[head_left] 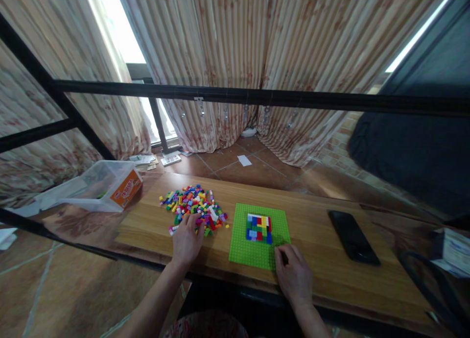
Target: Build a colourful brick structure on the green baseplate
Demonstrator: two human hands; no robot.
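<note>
My left hand (186, 240) reaches into the near side of a pile of small coloured toy bricks (194, 201). Its thumb and fingers look apart, with bricks around the tips; no held brick can be made out. To the right lies a green baseplate (240, 250). On it sits a compact rectangular block of bricks (259, 228) in red, blue, yellow, white and green. My right hand (293, 269) rests at the baseplate's near right corner. Its fingers are curled in and closed, and whatever they may hold is hidden.
A black phone (353, 236) lies on the wooden table (316, 230) at the right. Off the left end stands a clear plastic box (99, 181) with an orange label. A dark metal bar (235, 93) crosses above the far side, before long curtains (220, 44).
</note>
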